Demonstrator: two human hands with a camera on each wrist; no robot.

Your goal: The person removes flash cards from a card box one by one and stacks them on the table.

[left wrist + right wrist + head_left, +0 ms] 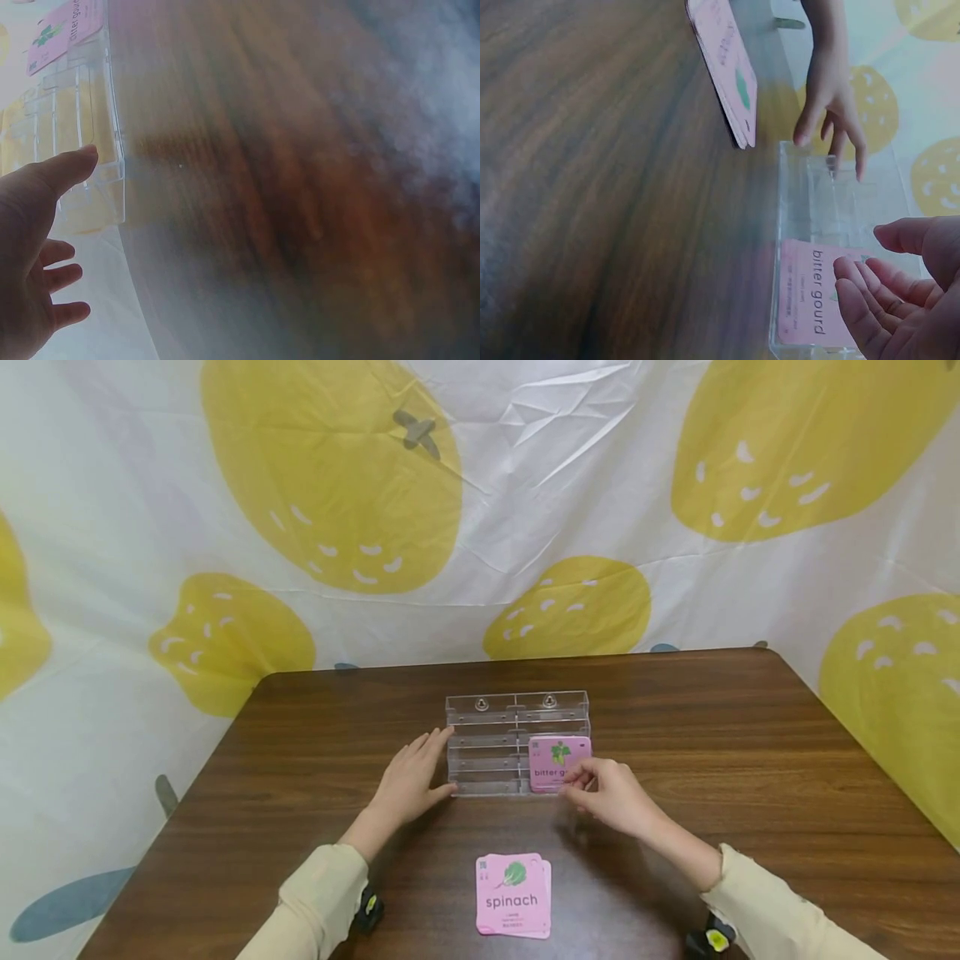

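A clear plastic card rack [483, 765] with stepped compartments in two columns stands mid-table. In its front right compartment sits a pink bitter gourd card [550, 760], leaning back with its picture facing the front. My left hand [411, 777] is at the rack's left side, fingers extended and thumb at the front corner. My right hand [611, 793] is at the card's lower right; in the right wrist view its thumb and bent fingers stand apart with nothing between them. Nearer the front lies a small stack of pink cards, with a spinach card [512, 893] on top.
The brown wooden table [315, 735] runs back to a white curtain [480, 510] printed with big yellow fruit. Two round clear fittings show on the rack's rear wall. Both wrists carry small black devices.
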